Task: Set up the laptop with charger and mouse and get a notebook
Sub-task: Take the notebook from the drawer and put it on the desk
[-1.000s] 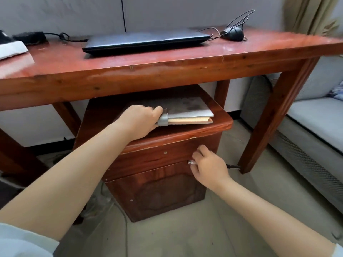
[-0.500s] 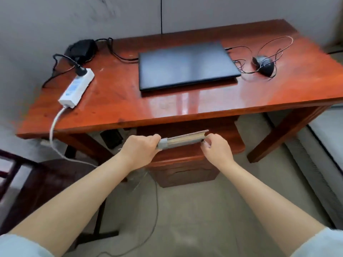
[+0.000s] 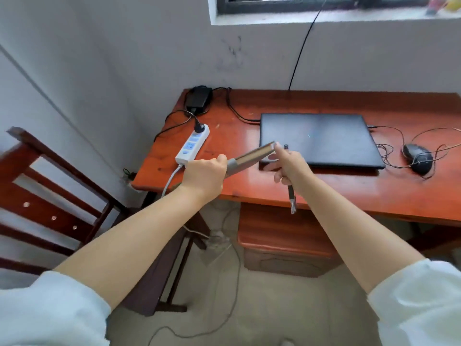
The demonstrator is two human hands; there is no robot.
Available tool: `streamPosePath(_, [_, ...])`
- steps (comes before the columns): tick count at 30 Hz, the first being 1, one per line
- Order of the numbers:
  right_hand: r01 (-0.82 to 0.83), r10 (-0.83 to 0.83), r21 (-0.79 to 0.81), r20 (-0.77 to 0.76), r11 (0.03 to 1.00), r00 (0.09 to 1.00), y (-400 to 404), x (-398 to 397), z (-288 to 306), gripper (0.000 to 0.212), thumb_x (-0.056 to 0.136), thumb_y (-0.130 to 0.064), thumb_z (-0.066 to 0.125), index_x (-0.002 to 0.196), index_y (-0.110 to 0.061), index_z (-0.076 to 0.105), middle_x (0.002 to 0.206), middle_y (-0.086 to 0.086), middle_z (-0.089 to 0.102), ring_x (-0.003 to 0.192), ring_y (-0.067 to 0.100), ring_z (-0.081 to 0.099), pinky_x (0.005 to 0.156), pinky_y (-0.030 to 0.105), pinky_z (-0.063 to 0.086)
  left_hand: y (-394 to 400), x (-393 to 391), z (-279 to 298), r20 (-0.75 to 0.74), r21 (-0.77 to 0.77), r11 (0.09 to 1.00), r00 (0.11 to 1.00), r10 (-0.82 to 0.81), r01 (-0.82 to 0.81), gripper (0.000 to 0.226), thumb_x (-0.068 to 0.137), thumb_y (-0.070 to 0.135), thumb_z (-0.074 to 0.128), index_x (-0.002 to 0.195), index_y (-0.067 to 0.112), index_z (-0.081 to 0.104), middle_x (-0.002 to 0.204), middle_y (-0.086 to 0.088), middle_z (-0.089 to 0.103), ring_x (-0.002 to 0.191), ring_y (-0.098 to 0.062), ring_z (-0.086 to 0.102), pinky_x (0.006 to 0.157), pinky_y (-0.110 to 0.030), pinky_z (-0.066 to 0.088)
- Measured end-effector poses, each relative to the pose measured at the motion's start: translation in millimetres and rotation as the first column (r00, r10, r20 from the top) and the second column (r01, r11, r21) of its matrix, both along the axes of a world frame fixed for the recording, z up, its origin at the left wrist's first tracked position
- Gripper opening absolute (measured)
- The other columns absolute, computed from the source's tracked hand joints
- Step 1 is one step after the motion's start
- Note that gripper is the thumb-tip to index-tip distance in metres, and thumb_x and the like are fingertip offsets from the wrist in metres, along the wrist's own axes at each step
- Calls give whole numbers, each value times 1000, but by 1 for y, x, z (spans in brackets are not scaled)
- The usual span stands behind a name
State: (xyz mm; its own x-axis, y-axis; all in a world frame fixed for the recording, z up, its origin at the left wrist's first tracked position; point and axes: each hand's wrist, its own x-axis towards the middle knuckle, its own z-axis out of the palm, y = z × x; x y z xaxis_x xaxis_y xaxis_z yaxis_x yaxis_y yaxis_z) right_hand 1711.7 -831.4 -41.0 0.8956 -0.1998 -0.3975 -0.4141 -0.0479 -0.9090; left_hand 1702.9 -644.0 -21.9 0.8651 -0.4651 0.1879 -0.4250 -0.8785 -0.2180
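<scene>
Both hands up over the front-left part of the red wooden worktop (image 3: 324, 193). Left hand (image 3: 205, 177) clenched around the grey spine end of the notebook (image 3: 252, 157), which is seen edge-on, tilted up toward the right, held in the air above the worktop, not resting on it. Right hand (image 3: 290, 168) has fingertips at the notebook's far upper corner and also holds a dark pen (image 3: 291, 196) in the fist; pen runs roughly vertical, cap end poking up above the hand, clip end hanging below over the worktop's front edge.

Closed dark laptop (image 3: 319, 139) lies flat mid-worktop, just behind the right hand. Charger brick (image 3: 198, 99) at back-left corner; its cable (image 3: 237, 114) runs to the laptop's left side, and its plug sits in the white power strip (image 3: 192, 146) lying diagonally on the left side of the worktop. Strip's grey cord drops off the left front edge. Black wired mouse (image 3: 419, 157) right of the laptop, thin wire looped loosely around it, running to the laptop's right side.

Small wooden cabinet (image 3: 282, 236) under the worktop. Wooden chair (image 3: 50, 196) at left, near the wall. Window sill (image 3: 324, 20) above, a black cable (image 3: 303, 48) down the wall to the worktop's back edge. White sleeves at both lower corners.
</scene>
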Motion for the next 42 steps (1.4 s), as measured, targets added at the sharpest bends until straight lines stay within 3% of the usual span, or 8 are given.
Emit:
streamPosePath(3, [-72, 59, -113, -118, 991, 991, 5, 44, 1, 35, 93, -40, 42, 87, -8, 54, 71, 7, 66, 21, 5, 39, 25, 5, 22, -12, 33, -11, -73, 9, 998, 995, 69, -69, 16, 87, 12, 49, 101, 5, 50, 94, -12, 70, 84, -32, 68, 60, -30, 45])
streamPosePath(9, [-152, 151, 16, -255, 988, 955, 2, 142, -17, 16, 89, -21, 50, 87, -5, 52, 71, 14, 66, 34, 11, 32, 25, 5, 21, -31, 91, -27, 89, 127, 982, 988, 130, -141, 29, 29, 22, 83, 42, 15, 58, 27, 0, 52, 25, -10, 52, 35, -10, 37])
streamPosePath(15, [-353, 310, -114, -283, 929, 908, 15, 228, -28, 19, 82, -25, 57, 91, -10, 51, 45, 5, 64, 38, 12, 44, 30, 5, 22, -33, 130, -53, -258, -38, 942, 914, 313, -334, 19, 90, 12, 49, 108, 7, 48, 98, -12, 69, 87, -30, 66, 70, -33, 48])
streamPosePath(20, [-427, 352, -163, -351, 890, 868, 22, 239, -29, 17, 79, -23, 44, 76, -8, 51, 40, 8, 64, 28, 16, 54, 31, 2, 25, -34, 136, -50, -438, -219, 894, 858, 269, -392, 33, 87, 26, 56, 114, 9, 46, 105, -10, 65, 94, -30, 63, 66, -32, 43])
streamPosePath(25, [-343, 298, -117, -292, 932, 909, 13, 230, -50, 22, 84, -13, 44, 63, -9, 47, 54, 13, 51, 18, 10, 48, 26, 3, 24, 3, 153, -52, -849, -452, 611, 524, -70, -650, 34, 87, 37, 55, 113, 15, 57, 100, 3, 58, 102, -17, 57, 78, -25, 45])
streamPosePath(27, [-299, 266, -81, -283, 951, 922, 6, 227, -56, 25, 86, -15, 47, 62, -10, 45, 54, 11, 44, 22, 14, 44, 27, 4, 22, 17, 166, -66, -870, -409, 525, 493, 23, -747, 32, 92, 35, 48, 110, 11, 59, 105, -3, 62, 107, -22, 57, 81, -28, 44])
streamPosePath(32, [-224, 226, 39, -246, 974, 942, 3, 235, -74, 35, 94, -32, 45, 63, -17, 40, 48, 3, 35, 25, 7, 32, 27, 5, 18, 22, 173, -111, -873, -62, 629, 347, 341, -775, 50, 93, 42, 41, 121, 0, 47, 130, -18, 53, 117, -32, 50, 91, -34, 41])
streamPosePath(42, [-165, 40, -348, -340, 923, 940, 14, 282, -105, 28, 95, -26, 37, 74, -9, 42, 65, 4, 35, 49, 18, 36, 29, 12, 33, 14, 209, -153, -769, -219, 534, 481, 420, -816, 59, 85, 45, 54, 126, 5, 39, 128, -18, 50, 120, -34, 46, 97, -43, 41])
